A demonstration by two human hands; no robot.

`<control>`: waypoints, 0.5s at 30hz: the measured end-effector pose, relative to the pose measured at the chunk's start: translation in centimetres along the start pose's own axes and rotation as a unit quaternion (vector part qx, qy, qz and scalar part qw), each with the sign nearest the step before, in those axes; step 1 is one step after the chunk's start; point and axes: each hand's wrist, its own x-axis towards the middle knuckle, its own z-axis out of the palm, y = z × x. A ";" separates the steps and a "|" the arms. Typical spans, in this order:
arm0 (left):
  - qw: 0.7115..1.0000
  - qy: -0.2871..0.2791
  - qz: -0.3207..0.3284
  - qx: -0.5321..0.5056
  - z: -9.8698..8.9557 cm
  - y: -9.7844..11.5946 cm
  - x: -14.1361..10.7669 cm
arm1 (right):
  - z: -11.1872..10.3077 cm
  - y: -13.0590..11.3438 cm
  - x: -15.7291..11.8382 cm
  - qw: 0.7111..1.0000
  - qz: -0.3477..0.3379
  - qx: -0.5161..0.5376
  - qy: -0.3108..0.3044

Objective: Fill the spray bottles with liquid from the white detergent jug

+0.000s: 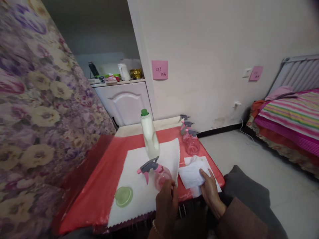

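A clear pink spray bottle (162,176) with a grey and pink trigger head is tilted to the left above the white cloth (139,202). My left hand (166,200), fingers curled, is closed at its base end; the fingertips are partly hidden. In my right hand (210,189) is a folded white paper towel (193,173), pinched between thumb and fingers over more white paper at the table's right edge. A pale green cap (124,196) lies on the cloth at the left. Behind the spray bottle stands a pale detergent bottle (151,137) with a green neck insert.
Several similar spray bottles (193,145) stand in a row at the back right of the red-covered table (99,176). A floral curtain (50,126) hangs along the left side. A white cabinet (127,101) is behind, and a bed (291,122) is at the far right.
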 end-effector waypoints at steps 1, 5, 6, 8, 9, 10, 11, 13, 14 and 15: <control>1.000 0.000 0.003 0.001 0.0 0.0 0.0 | -0.2 0.2 -0.2 1.000 0.009 -0.004 0.009; 1.000 0.005 0.008 0.007 0.0 0.1 -0.1 | -0.2 -0.1 -0.7 1.000 0.018 -0.010 0.006; 1.000 0.008 0.009 0.011 -0.1 0.2 -0.1 | 0.1 -0.5 -0.8 1.000 0.009 -0.008 -0.006; 1.000 0.019 0.013 0.018 -0.2 0.3 0.0 | 0.9 -1.5 -0.8 0.999 -0.024 0.000 -0.035; 0.999 0.023 0.016 0.021 -0.3 0.3 0.0 | 1.4 -1.9 -0.7 0.998 -0.045 0.004 -0.047; 0.999 0.025 0.018 0.023 -0.3 0.3 0.1 | 1.8 -2.3 -0.5 0.996 -0.064 0.006 -0.056; 0.999 0.026 0.018 0.024 -0.4 0.3 0.1 | 2.2 -2.5 -0.2 0.995 -0.078 0.008 -0.061; 0.999 0.025 0.012 0.022 -0.4 0.3 0.1 | 2.4 -2.3 0.3 0.994 -0.086 0.008 -0.066; 1.000 0.024 0.008 0.019 -0.4 0.3 0.1 | 2.2 -1.9 0.5 0.994 -0.083 0.006 -0.066; 1.000 0.025 0.004 0.015 -0.4 0.2 0.1 | 1.9 -1.4 0.7 0.995 -0.081 -0.002 -0.066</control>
